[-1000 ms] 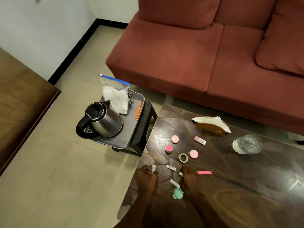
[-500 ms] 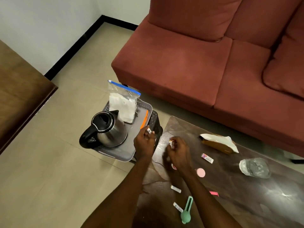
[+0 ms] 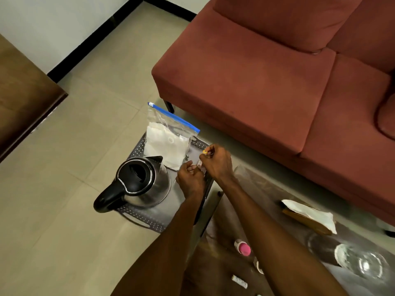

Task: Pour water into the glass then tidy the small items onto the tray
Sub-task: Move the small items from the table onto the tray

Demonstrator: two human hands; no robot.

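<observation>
At mid-frame both hands hovered over the grey tray (image 3: 149, 224): the left hand (image 3: 191, 180) and right hand (image 3: 218, 161) each kept a curled grip on small items. The glass (image 3: 363, 263) stood on the surface, lower right.

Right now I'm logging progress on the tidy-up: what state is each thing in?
kettle: upright on the tray, lid shut
zip bag: standing on the tray, behind the kettle
glass: upright on the table
left hand: over the tray, holding small items
right hand: over the tray, pinching small items
pink-capped item: on the table
</observation>
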